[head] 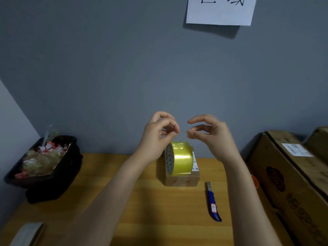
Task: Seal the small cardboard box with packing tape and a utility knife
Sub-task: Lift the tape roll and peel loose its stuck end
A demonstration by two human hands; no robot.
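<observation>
A small cardboard box (182, 181) sits on the wooden table (150, 210) near the wall. A roll of yellowish clear packing tape (182, 158) stands on edge on top of it. My left hand (156, 137) hovers just above the roll, thumb and forefinger pinched on what looks like the tape's free end. My right hand (213, 137) is raised beside it, fingers curled and apart, with nothing visible in them. A blue utility knife (213, 201) lies on the table to the right of the box, untouched.
A black bin (49, 189) of tape scraps stands at the left. Large cardboard boxes (292, 183) line the right edge. A greyish roll (26, 233) shows at the bottom left corner. A paper sign (220, 9) hangs on the grey wall.
</observation>
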